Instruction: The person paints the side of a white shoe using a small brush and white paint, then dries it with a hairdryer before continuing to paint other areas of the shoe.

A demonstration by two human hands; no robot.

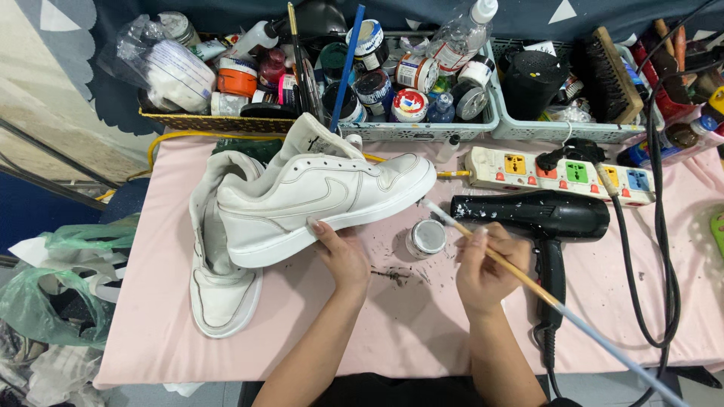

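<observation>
- On the pink counter (422, 324), flecked with dark paint chips, my left hand (343, 256) holds up a white sneaker (324, 200), fingers curled under its sole.
- My right hand (483, 275) pinches a long brush (528, 283), tip near the toe.
- Beside it: a small open jar (426, 237), a black hair dryer (539, 218), a power strip (558, 173).
- Behind stand baskets of paint pots (392, 90); a second sneaker (219, 279) lies at left.
- Plastic bags (53, 294) crowd the floor.
</observation>
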